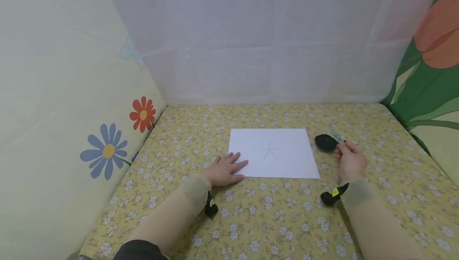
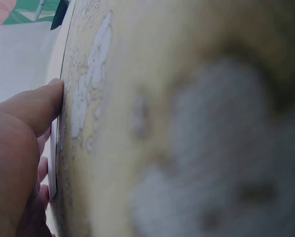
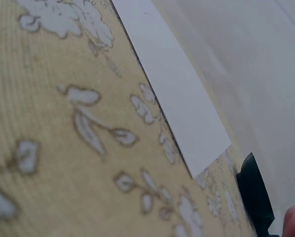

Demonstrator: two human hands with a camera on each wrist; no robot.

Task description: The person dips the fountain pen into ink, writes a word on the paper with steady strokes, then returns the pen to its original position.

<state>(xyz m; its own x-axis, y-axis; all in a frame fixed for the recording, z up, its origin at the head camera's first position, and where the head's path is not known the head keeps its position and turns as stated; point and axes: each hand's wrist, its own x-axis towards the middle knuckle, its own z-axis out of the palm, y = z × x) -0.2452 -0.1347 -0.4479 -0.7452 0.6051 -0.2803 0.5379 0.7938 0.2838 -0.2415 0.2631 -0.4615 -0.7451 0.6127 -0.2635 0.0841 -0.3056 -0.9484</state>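
A white sheet of paper (image 1: 290,164) lies on the table, with a thin drawn character made of a few strokes near its middle. My left hand (image 1: 224,170) rests spread on the sheet's lower left corner; its thumb (image 2: 43,101) presses down near the paper's edge in the left wrist view. To the right of the sheet, my right hand (image 1: 352,160) pinches a pale green pen (image 1: 336,134), whose tip points up and away. Just left of those fingers is a black rounded object (image 1: 325,143); whether the fingers touch it I cannot tell.
A yellow floral cloth (image 1: 265,216) covers the table. White fabric (image 1: 272,40) hangs behind it. Flower-printed panels (image 1: 64,92) stand at the left and right sides. Each wrist wears a small black camera (image 1: 330,197).
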